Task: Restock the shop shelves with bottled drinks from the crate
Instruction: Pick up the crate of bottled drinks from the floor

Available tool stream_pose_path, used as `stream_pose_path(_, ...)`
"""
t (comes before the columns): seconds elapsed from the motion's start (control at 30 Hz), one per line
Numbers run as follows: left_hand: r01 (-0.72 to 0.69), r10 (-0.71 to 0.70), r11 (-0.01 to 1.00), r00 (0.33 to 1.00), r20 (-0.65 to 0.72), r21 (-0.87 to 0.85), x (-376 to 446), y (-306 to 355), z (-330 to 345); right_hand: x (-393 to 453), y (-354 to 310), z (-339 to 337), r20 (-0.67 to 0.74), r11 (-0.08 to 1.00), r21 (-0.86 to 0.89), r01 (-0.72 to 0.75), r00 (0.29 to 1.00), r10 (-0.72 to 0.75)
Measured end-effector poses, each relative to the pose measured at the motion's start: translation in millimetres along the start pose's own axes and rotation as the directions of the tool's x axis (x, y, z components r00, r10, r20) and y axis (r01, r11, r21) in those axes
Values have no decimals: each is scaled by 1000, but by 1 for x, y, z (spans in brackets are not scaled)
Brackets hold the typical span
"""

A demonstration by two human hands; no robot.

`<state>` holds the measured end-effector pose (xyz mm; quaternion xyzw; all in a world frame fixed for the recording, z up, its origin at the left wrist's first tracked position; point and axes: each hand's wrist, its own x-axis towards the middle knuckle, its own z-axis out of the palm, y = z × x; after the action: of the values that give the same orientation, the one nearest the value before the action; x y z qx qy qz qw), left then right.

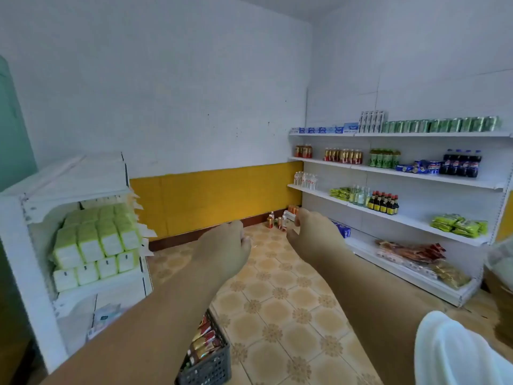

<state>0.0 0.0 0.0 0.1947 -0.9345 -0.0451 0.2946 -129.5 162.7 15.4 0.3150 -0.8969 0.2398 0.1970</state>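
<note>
While outstretched over the crate [211,365] (bottles inside), left hand [224,245] and right hand [313,232] seemingly loosely curled, empty.

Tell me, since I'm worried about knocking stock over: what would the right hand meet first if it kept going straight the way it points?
Probably the loose bottles on the floor by the yellow wall; the right hand points toward that corner, though depth is unclear.
</note>
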Motion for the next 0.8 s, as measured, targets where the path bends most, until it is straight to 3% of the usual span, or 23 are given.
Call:
stream_pose_path(0.27, 26, -31, 997, 997, 69, 76, 55, 9, 65, 54, 37, 51, 68, 1000, 1, -16, 998, 16)
stream_pose_path(0.57, 40, -42, 998, 998, -53, -43, 136, -23, 136, 139, 46, 132, 100, 999, 18, -36, 994, 34)
stream_pose_path(0.8, 51, -56, 996, 996, -65, -71, 231, -90, 204, 247, 34, 200, 84, 999, 4, -35, 996, 35)
